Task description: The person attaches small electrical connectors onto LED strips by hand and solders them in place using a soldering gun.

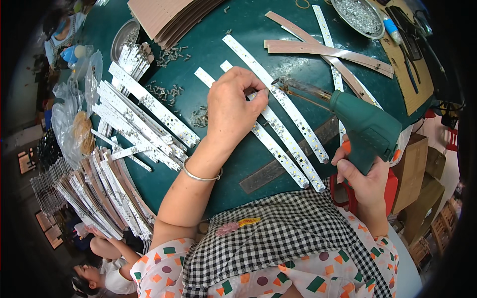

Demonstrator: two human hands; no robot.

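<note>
My right hand (365,181) is wrapped around the handle of a green soldering gun (367,121). Its metal tip points left and hovers at or just over the rightmost of three white LED strips (300,126); whether it touches I cannot tell. Over the middle LED strip (285,136) my left hand (233,102) is closed, thumb and forefinger pinched near the gun's tip. What sits in that pinch is too small or hidden to make out. The left LED strip (278,156) runs partly beneath the same hand. All three lie slanted, side by side, on the green table.
Stacked LED strips (144,124) and small metal parts (166,94) lie left. Brown boards (171,20) are piled at the back, with loose brown strips (328,49) at the right. A metal bowl of small parts (357,17) stands far right. Other people sit at the left.
</note>
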